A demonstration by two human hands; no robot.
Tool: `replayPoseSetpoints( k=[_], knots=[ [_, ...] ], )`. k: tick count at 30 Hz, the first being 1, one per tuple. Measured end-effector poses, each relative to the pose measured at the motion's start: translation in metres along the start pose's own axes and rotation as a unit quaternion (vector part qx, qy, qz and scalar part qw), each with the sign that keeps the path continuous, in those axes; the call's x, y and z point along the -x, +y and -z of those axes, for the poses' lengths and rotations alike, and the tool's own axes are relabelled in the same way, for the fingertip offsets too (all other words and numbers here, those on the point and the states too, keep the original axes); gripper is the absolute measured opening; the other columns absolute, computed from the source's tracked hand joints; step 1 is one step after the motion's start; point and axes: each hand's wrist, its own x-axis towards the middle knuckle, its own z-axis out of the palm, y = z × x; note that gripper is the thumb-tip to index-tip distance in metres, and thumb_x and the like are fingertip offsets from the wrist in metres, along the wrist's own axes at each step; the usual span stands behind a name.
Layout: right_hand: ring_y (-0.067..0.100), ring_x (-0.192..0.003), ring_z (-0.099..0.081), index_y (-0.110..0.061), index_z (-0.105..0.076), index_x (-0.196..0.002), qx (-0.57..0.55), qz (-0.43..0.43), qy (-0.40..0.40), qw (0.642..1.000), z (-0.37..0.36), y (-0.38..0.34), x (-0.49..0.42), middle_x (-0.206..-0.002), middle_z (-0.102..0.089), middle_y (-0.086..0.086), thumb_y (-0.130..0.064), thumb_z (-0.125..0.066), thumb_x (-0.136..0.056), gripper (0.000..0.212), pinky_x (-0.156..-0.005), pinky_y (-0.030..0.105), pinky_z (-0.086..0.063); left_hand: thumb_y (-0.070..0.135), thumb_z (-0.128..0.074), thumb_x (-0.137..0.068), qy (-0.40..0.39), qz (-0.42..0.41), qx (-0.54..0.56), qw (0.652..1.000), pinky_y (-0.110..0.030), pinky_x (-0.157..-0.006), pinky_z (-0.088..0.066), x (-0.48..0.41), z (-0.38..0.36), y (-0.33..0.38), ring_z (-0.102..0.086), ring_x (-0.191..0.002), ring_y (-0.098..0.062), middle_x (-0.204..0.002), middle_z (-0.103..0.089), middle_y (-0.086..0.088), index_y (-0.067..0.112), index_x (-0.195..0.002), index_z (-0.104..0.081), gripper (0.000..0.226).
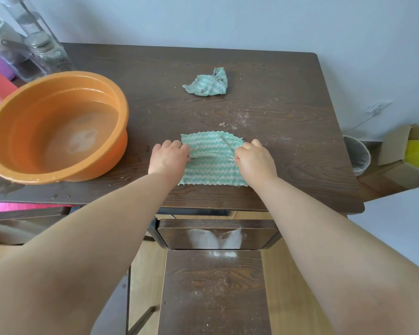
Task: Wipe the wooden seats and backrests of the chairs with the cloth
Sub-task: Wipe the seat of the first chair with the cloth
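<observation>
A green and white striped cloth point(211, 163) lies spread near the front of the dark wooden table point(288, 112). My left hand point(168, 157) pinches its left edge and my right hand point(254, 160) pinches its right edge, so the middle bunches up slightly. A second, crumpled cloth point(207, 83) of the same pattern lies farther back on the table. Below the table's front edge stands a dark wooden chair, with a white-smeared backrest point(218, 234) and a seat point(213, 291) speckled with dust and crumbs.
An orange basin point(56, 124) holding water sits at the table's left. Clear bottles point(44, 49) stand behind it. To the right, on the floor, are a grey bin point(358, 153) and an open cardboard box point(402, 155). A wall runs behind the table.
</observation>
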Motion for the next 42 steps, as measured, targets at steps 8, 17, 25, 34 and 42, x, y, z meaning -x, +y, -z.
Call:
replayPoseSetpoints(
  k=[8, 17, 25, 34, 42],
  knots=[
    [0.025, -0.091, -0.048, -0.011, -0.057, -0.093, 0.006, 0.000, 0.037, 0.999, 0.032, -0.007, 0.026, -0.089, -0.061, 0.005, -0.001, -0.060, -0.088, 0.011, -0.067, 0.036, -0.046, 0.032, -0.043, -0.102, 0.025, -0.016, -0.009, 1.000, -0.037, -0.081, -0.037, 0.027, 0.040, -0.004, -0.050, -0.097, -0.024, -0.104, -0.056, 0.000, 0.022, -0.109, -0.054, 0.017],
    [0.024, -0.104, -0.048, -0.014, -0.065, -0.108, 0.002, 0.001, 0.034, 0.999, 0.074, -0.021, 0.082, -0.101, -0.062, 0.003, -0.008, -0.059, -0.093, 0.018, -0.072, 0.041, -0.055, 0.035, -0.044, -0.100, 0.055, -0.027, 0.016, 0.998, -0.037, -0.079, -0.037, 0.074, 0.080, -0.005, -0.050, -0.096, -0.024, -0.101, -0.055, 0.002, 0.024, -0.103, -0.056, 0.016],
    [0.021, -0.100, -0.043, -0.014, -0.061, -0.093, -0.059, -0.029, 0.022, 0.998, 0.086, -0.042, 0.167, -0.102, -0.058, 0.002, -0.018, -0.046, -0.099, 0.017, -0.078, 0.040, -0.049, 0.035, -0.046, -0.099, 0.061, -0.062, 0.064, 0.994, -0.037, -0.079, -0.037, 0.149, 0.086, 0.005, -0.051, -0.096, -0.024, -0.100, -0.055, 0.001, 0.024, -0.101, -0.058, 0.016],
    [0.018, -0.108, -0.050, -0.015, -0.065, -0.110, -0.160, -0.058, -0.031, 0.985, 0.088, -0.051, 0.250, -0.110, -0.061, -0.002, -0.020, -0.047, -0.100, 0.022, -0.091, 0.036, -0.046, 0.030, -0.045, -0.101, -0.006, -0.057, 0.167, 0.984, -0.037, -0.076, -0.042, 0.238, 0.090, 0.023, -0.055, -0.086, -0.025, -0.091, -0.062, 0.001, 0.019, -0.096, -0.055, 0.016],
    [0.020, -0.098, -0.054, -0.016, -0.068, -0.105, -0.213, -0.036, -0.059, 0.975, 0.058, -0.052, 0.318, -0.101, -0.062, 0.002, -0.019, -0.051, -0.098, 0.019, -0.082, 0.032, -0.044, 0.029, -0.050, -0.098, -0.069, 0.049, 0.255, 0.963, -0.037, -0.069, -0.051, 0.330, 0.071, 0.055, -0.058, -0.076, -0.018, -0.085, -0.064, 0.003, 0.022, -0.095, -0.058, 0.011]
  ],
)
